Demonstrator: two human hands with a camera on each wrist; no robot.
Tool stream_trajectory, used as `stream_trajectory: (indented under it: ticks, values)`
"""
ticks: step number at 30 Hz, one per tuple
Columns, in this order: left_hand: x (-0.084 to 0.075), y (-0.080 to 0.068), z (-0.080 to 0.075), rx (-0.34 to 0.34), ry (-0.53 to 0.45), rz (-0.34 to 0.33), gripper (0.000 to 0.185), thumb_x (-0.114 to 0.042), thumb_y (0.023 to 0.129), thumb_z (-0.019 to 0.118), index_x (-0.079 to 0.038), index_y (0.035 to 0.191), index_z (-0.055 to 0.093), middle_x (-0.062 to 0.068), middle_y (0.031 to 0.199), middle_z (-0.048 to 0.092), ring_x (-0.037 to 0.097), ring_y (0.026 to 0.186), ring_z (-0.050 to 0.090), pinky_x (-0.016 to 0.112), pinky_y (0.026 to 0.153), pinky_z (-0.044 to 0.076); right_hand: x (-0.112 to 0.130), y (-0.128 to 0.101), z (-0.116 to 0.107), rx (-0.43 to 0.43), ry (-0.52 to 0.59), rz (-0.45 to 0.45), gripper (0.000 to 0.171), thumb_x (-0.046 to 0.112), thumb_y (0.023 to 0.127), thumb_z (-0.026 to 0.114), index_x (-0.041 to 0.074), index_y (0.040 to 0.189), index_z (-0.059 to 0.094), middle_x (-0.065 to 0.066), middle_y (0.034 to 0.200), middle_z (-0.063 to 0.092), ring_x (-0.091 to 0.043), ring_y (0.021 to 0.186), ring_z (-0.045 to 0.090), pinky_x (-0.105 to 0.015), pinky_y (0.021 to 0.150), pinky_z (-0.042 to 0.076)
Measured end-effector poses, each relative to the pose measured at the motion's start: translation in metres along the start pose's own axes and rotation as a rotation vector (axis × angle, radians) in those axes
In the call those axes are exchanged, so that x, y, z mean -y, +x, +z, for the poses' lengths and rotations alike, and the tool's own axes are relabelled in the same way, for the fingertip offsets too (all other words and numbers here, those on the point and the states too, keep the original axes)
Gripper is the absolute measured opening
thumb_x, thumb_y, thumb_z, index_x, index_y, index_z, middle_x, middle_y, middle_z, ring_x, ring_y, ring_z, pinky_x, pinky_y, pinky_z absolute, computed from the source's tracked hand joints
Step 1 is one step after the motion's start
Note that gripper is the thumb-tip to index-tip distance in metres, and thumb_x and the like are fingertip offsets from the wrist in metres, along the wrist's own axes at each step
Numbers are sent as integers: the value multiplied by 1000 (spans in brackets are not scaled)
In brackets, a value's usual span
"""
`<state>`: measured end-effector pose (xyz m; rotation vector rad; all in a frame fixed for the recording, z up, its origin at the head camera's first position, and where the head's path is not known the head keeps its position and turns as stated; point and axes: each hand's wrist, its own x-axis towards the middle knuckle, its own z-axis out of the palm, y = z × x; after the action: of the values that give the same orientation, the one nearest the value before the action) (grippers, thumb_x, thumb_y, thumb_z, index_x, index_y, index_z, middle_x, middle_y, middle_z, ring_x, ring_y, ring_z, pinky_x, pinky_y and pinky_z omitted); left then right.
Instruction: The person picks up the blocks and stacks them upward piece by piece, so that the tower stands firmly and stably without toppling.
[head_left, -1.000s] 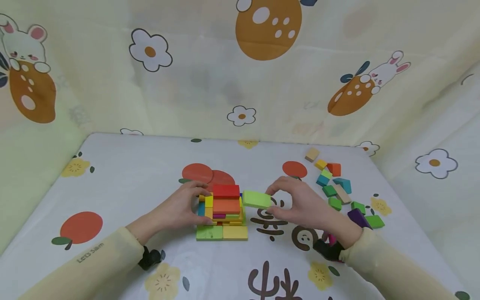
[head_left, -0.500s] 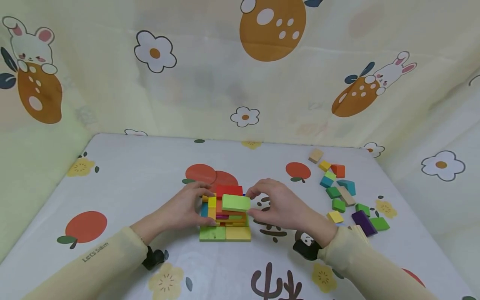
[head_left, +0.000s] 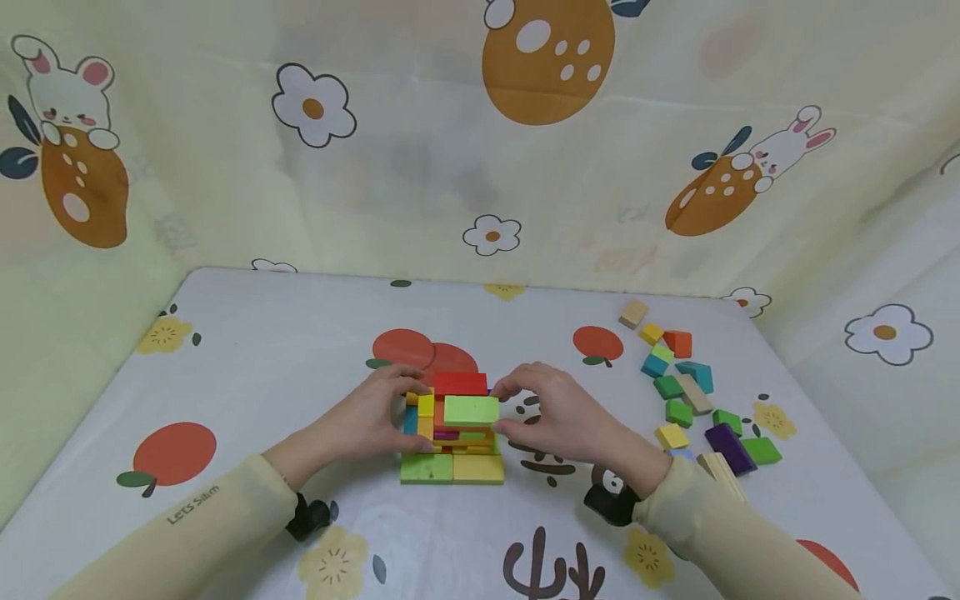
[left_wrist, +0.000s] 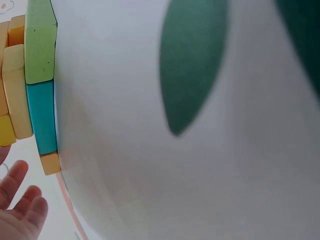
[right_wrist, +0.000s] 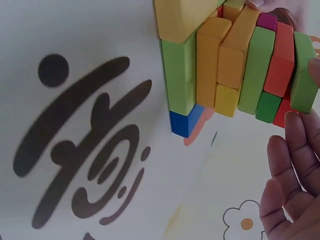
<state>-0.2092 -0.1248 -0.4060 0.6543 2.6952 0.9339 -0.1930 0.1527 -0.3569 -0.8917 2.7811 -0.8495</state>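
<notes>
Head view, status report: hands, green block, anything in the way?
Right hand pinches light green block atop the stack. Left hand braces the stack's left side. Loose blocks lie apart to the right.

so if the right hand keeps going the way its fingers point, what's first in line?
Likely the light green block it pinches on top of the block stack; the right hand points left at it. Beyond sits the left hand.
</notes>
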Motion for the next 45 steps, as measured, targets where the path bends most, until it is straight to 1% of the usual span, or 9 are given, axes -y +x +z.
stream_trajectory:
  ticks: [5, 10, 15, 22, 33, 40, 45]
  values:
    - [1, 0, 0, -2, 3, 7, 68, -39, 76, 90, -8, 131, 66, 11, 152, 50, 33, 143, 42, 53, 109, 51, -2, -1, 3, -1, 53, 24, 31, 19, 88, 81, 8, 116, 71, -6, 112, 71, -29, 107, 64, -40, 82, 64]
    - [2, 0, 0, -6, 9, 13, 68, -39, 76, 90, -7, 131, 67, 11, 151, 50, 33, 142, 43, 53, 108, 51, -3, -1, 6, -28, 54, 15, 31, 18, 88, 81, 8, 115, 71, -6, 112, 71, -28, 107, 65, -45, 87, 62]
    - [1, 0, 0, -3, 8, 14, 68, -40, 76, 90, -7, 131, 67, 11, 151, 50, 33, 142, 43, 53, 109, 51, -5, -2, 7, -53, 60, 18, 34, 20, 87, 83, 9, 117, 70, -8, 113, 71, -28, 106, 66, -46, 87, 62]
    - [1, 0, -1, -3, 7, 27, 67, -40, 76, 90, -7, 130, 67, 11, 150, 51, 32, 141, 44, 53, 110, 50, -6, -1, 9, -62, 82, 31, 36, 23, 85, 85, 9, 115, 70, -9, 113, 71, -28, 107, 66, -47, 87, 62]
    - [1, 0, -1, 6, -12, 35, 66, -39, 77, 89, -7, 130, 66, 11, 151, 51, 33, 144, 41, 54, 113, 47, -4, 3, 11, -71, 69, 39, 34, 25, 84, 86, 11, 111, 70, -7, 109, 71, -27, 104, 65, -47, 86, 60]
    - [2, 1, -1, -1, -1, 39, 67, -38, 76, 90, -6, 130, 67, 10, 149, 52, 32, 142, 44, 52, 111, 49, -4, 5, 13, -78, 67, 42, 35, 25, 82, 87, 11, 109, 70, -7, 107, 72, -27, 102, 66, -46, 86, 60]
    - [3, 1, 0, -3, 0, 41, 67, -38, 76, 90, -6, 130, 67, 10, 149, 53, 32, 141, 44, 52, 112, 48, -4, 5, 13, -74, 71, 47, 36, 26, 82, 87, 11, 110, 70, -8, 108, 72, -27, 103, 66, -47, 86, 60]
